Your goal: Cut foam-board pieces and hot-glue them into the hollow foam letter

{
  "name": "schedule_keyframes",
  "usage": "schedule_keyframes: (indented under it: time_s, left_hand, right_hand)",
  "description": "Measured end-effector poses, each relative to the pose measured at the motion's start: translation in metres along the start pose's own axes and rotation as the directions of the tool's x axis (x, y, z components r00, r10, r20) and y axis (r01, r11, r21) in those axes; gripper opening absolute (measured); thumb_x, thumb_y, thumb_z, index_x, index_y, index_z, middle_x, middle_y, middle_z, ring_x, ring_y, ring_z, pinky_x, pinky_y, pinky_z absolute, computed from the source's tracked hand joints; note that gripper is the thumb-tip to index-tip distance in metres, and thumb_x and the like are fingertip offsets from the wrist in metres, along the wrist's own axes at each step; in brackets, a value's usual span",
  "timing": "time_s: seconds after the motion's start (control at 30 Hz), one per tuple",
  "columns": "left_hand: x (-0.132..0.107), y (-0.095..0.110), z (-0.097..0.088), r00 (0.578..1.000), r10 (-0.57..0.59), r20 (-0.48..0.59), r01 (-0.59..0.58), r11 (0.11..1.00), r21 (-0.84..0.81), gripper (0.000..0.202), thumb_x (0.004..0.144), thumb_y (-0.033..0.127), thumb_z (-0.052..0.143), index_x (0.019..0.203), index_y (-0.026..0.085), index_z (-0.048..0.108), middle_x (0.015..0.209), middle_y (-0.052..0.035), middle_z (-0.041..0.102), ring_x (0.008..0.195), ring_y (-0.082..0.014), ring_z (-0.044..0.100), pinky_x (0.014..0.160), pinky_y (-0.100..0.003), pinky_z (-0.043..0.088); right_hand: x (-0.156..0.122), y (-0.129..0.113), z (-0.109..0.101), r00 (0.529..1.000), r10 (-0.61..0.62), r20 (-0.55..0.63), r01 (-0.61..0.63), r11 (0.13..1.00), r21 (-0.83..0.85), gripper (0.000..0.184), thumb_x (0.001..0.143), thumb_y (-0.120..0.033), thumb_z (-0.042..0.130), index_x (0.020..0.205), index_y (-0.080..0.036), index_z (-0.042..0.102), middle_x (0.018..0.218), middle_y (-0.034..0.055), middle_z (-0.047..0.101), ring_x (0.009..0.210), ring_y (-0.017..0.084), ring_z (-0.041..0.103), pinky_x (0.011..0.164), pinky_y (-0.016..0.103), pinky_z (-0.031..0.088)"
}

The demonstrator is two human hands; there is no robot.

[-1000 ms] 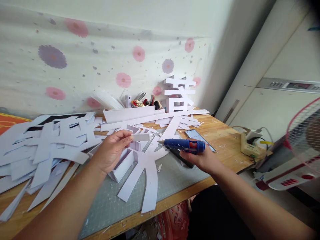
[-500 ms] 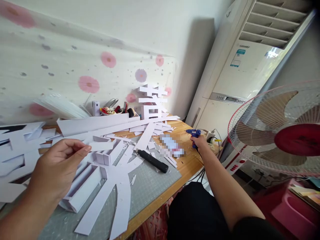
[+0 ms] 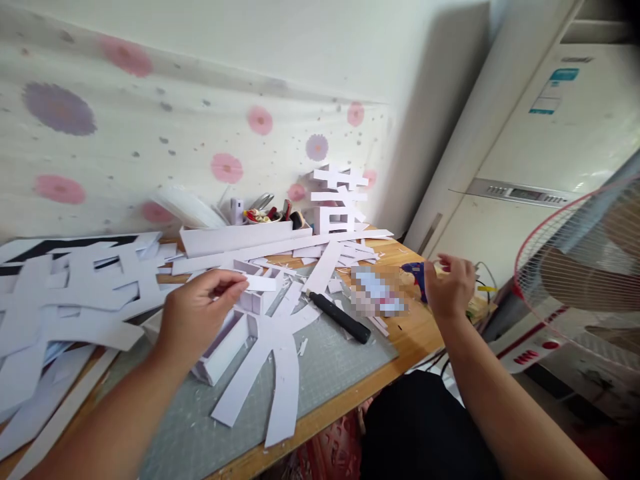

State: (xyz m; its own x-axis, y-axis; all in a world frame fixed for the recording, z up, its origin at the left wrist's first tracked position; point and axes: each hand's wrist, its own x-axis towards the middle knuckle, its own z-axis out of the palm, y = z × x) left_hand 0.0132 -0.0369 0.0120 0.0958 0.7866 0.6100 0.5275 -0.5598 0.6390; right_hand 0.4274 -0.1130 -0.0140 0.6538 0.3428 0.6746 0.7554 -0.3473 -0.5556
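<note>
Between thumb and fingers, my left hand (image 3: pixel 197 317) pinches a small white foam-board strip (image 3: pixel 261 283). The strip hovers over a white built-up shape (image 3: pixel 283 353) with upright side walls, lying on the mat; part of it is hidden behind my hand and forearm. My right hand (image 3: pixel 453 287) is raised with fingers apart and holds nothing. Just left of it, a blue hot glue gun (image 3: pixel 419 275) stands on the table, partly covered by the hand. A black pen-shaped tool (image 3: pixel 340 317) rests across the mat, right of the shape.
A grey-green cutting mat (image 3: pixel 330 387) with white scraps covers part of the wooden table (image 3: pixel 423 333). Cut white pieces (image 3: pixel 75 293) pile up at left. A finished white form (image 3: pixel 340 200) stands at the back. At right is a fan (image 3: pixel 575 280); a blurred rectangle (image 3: pixel 377 291) lies mid-table.
My right hand has let go of the glue gun and opened, rising slightly above it. My left hand still pinches the strip. The whole view has swung to the left.
</note>
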Motion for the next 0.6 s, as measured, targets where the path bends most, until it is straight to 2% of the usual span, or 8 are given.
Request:
schedule_keyframes:
  time_s: [0.03, 0.07, 0.13, 0.2, 0.23, 0.27, 0.33, 0.6]
  left_hand:
    - [-0.001, 0.001, 0.001, 1.000, 0.015, 0.007, -0.015, 1.000, 0.008, 0.017, 0.077, 0.037, 0.062, 0.081, 0.023, 0.070, 0.077, 0.0024, 0.073, 0.070, -0.0154, 0.065, 0.071, -0.026, 0.052]
    - [-0.003, 0.001, 0.002, 1.000, 0.027, 0.010, -0.027, 1.000, 0.011, 0.016, 0.078, 0.037, 0.062, 0.082, 0.023, 0.070, 0.078, 0.0023, 0.073, 0.070, -0.0152, 0.065, 0.071, -0.027, 0.052]
    - [-0.005, 0.000, 0.005, 0.999, 0.038, 0.009, -0.038, 0.999, 0.012, 0.015, 0.078, 0.036, 0.062, 0.081, 0.023, 0.069, 0.076, 0.0022, 0.071, 0.068, -0.0151, 0.064, 0.070, -0.027, 0.052]
    - [-0.008, -0.002, 0.007, 0.999, 0.041, 0.000, -0.041, 0.999, 0.003, 0.012, 0.078, 0.034, 0.063, 0.079, 0.023, 0.068, 0.074, 0.0025, 0.070, 0.066, -0.0151, 0.063, 0.068, -0.027, 0.051]
    - [-0.008, -0.002, 0.008, 0.999, 0.042, 0.000, -0.042, 0.999, -0.006, 0.011, 0.078, 0.033, 0.063, 0.079, 0.023, 0.068, 0.073, 0.0026, 0.070, 0.066, -0.0150, 0.063, 0.067, -0.027, 0.051]
    - [-0.009, -0.002, 0.008, 0.999, 0.039, 0.003, -0.039, 0.999, -0.020, 0.010, 0.078, 0.032, 0.063, 0.079, 0.023, 0.067, 0.072, 0.0027, 0.069, 0.066, -0.0149, 0.062, 0.067, -0.026, 0.050]
    - [-0.010, -0.003, 0.009, 0.999, 0.033, 0.001, -0.033, 0.998, -0.056, 0.009, 0.078, 0.031, 0.063, 0.078, 0.022, 0.067, 0.071, 0.0027, 0.068, 0.065, -0.0145, 0.062, 0.066, -0.026, 0.050]
    - [-0.012, 0.004, 0.013, 0.998, -0.065, -0.017, 0.059, 0.971, -0.233, 0.008, 0.076, 0.028, 0.065, 0.075, 0.020, 0.063, 0.069, 0.0020, 0.065, 0.063, -0.0136, 0.060, 0.060, -0.025, 0.047]
  right_hand:
    - [-0.009, -0.022, -0.006, 0.974, -0.188, -0.125, 0.200, 0.975, 0.096, 0.021, 0.082, -0.032, 0.058, 0.094, -0.015, 0.063, 0.092, 0.0124, 0.063, 0.087, 0.024, 0.057, 0.083, 0.039, 0.044]
    - [-0.020, -0.046, -0.011, 0.903, -0.390, -0.181, 0.422, 0.885, 0.200, 0.013, 0.082, -0.029, 0.059, 0.086, -0.018, 0.062, 0.082, 0.0076, 0.062, 0.075, 0.020, 0.057, 0.074, 0.035, 0.046]
    - [-0.051, -0.098, -0.014, 0.675, -0.724, -0.143, 0.709, 0.581, 0.399, 0.007, 0.086, -0.021, 0.056, 0.085, -0.019, 0.063, 0.079, 0.0037, 0.062, 0.070, 0.015, 0.058, 0.065, 0.027, 0.046]
    - [-0.084, -0.146, -0.010, 0.435, -0.897, -0.074, 0.814, 0.357, 0.457, 0.010, 0.090, -0.021, 0.054, 0.089, -0.019, 0.064, 0.085, 0.0045, 0.065, 0.076, 0.016, 0.059, 0.066, 0.027, 0.045]
    - [-0.098, -0.165, -0.005, 0.347, -0.937, -0.043, 0.845, 0.293, 0.446, 0.013, 0.091, -0.025, 0.054, 0.087, -0.019, 0.065, 0.084, 0.0045, 0.066, 0.075, 0.016, 0.057, 0.064, 0.028, 0.045]
    - [-0.111, -0.181, 0.000, 0.309, -0.951, -0.014, 0.859, 0.273, 0.432, 0.016, 0.091, -0.029, 0.054, 0.086, -0.019, 0.065, 0.083, 0.0046, 0.066, 0.074, 0.017, 0.056, 0.062, 0.029, 0.043]
    - [-0.126, -0.201, 0.011, 0.294, -0.954, 0.049, 0.873, 0.289, 0.392, 0.019, 0.091, -0.032, 0.053, 0.085, -0.019, 0.066, 0.083, 0.0050, 0.066, 0.074, 0.018, 0.055, 0.058, 0.029, 0.040]
    - [-0.130, -0.212, 0.025, 0.410, -0.911, 0.049, 0.836, 0.397, 0.379, 0.028, 0.094, -0.026, 0.046, 0.076, -0.018, 0.066, 0.077, 0.0050, 0.067, 0.069, 0.015, 0.057, 0.058, 0.028, 0.036]
